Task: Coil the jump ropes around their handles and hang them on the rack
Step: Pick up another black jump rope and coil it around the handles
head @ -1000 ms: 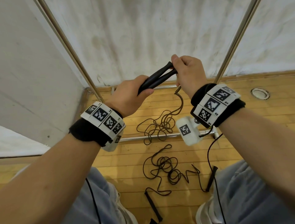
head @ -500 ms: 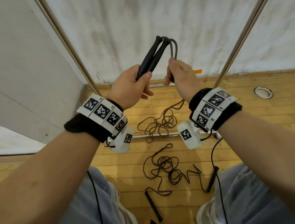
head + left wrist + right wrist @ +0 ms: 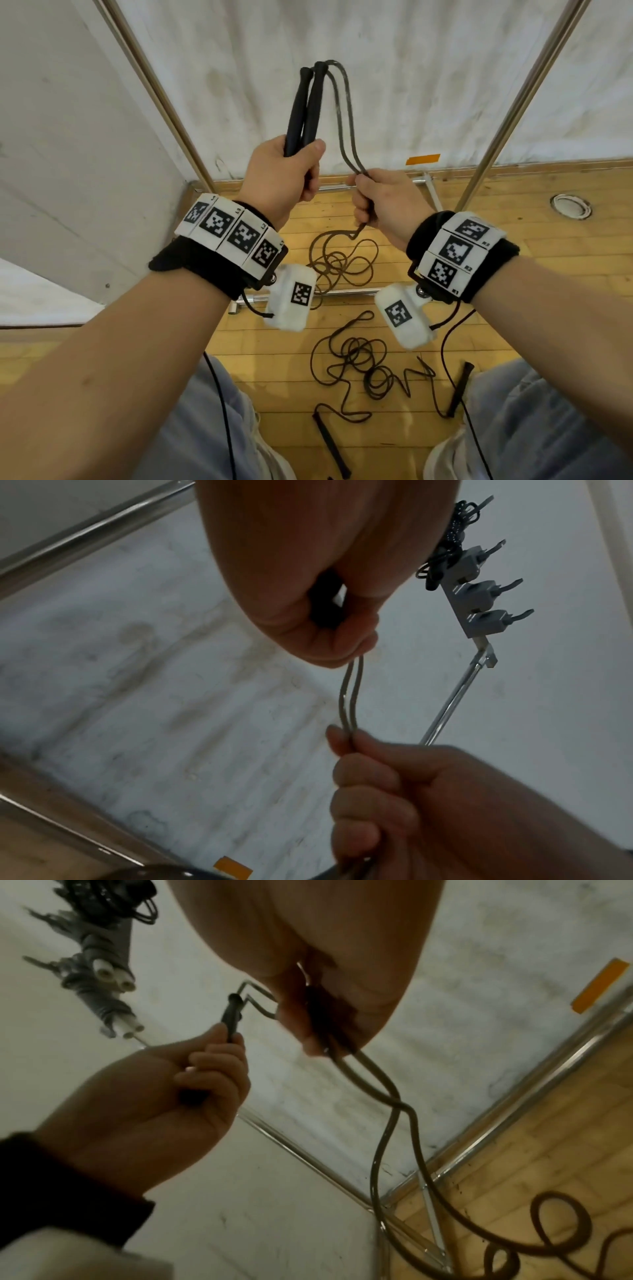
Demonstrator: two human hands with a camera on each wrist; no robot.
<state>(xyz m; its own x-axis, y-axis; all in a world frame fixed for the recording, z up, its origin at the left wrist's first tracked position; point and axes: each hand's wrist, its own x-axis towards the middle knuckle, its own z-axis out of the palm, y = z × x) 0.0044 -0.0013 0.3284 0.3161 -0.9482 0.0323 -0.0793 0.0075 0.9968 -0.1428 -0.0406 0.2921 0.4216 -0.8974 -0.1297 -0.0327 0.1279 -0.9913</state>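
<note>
Above wooden floor (image 3: 513, 246), left hand (image 3: 277, 178) gripping paired handles (image 3: 305, 109), right hand (image 3: 387, 202) clamping doubled cord (image 3: 342, 113), wristband tag "R2" (image 3: 455, 250).

A wooden floor (image 3: 513, 260) lies below the hands. A stained white wall (image 3: 394, 85) stands beyond them, a strip of orange tape (image 3: 423, 159) at its base, and a round floor fitting (image 3: 571, 206) farther right.
</note>
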